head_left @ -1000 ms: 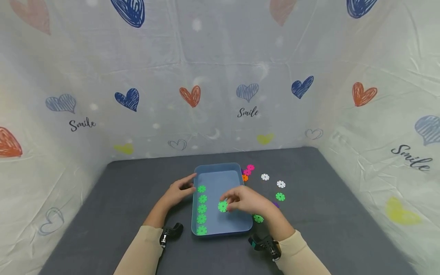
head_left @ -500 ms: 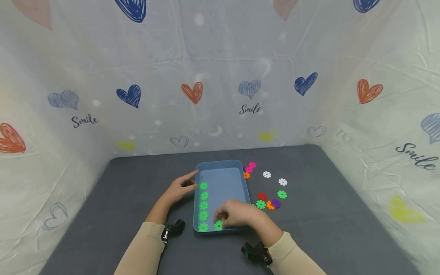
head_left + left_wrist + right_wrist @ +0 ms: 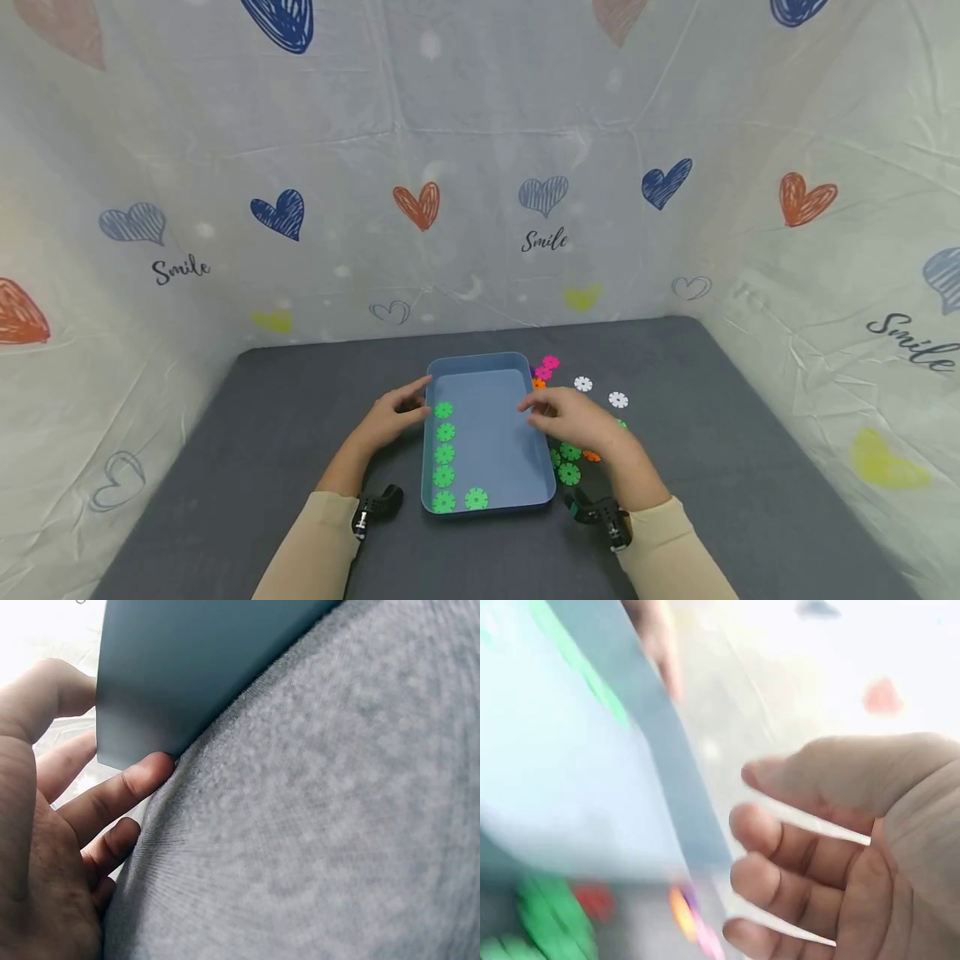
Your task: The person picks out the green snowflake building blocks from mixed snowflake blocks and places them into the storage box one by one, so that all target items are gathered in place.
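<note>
A shallow blue tray (image 3: pixel 495 433) lies on the dark grey tabletop. Inside it, several green notched discs (image 3: pixel 445 454) run in a column along the left wall, and one more green disc (image 3: pixel 476 499) lies beside the column's near end. My left hand (image 3: pixel 390 418) touches the tray's left wall; the left wrist view shows its fingertips (image 3: pixel 154 772) against the outside of that wall. Over the tray's right edge hovers my right hand (image 3: pixel 573 417), fingers loosely bent and holding nothing. In the right wrist view its thumb and fingertips (image 3: pixel 754 829) stand apart.
Right of the tray lie loose discs: green (image 3: pixel 569 474), orange (image 3: pixel 592 456), pink (image 3: pixel 551 362) and white (image 3: pixel 618 400). My right hand and forearm hide part of this group. A pale curtain (image 3: pixel 480 167) printed with hearts closes off the table's back and sides.
My right hand carried a green disc to the tray's near wall, let go of it beside the column, then moved up and right to the tray's right edge. The left hand stays at the tray.
</note>
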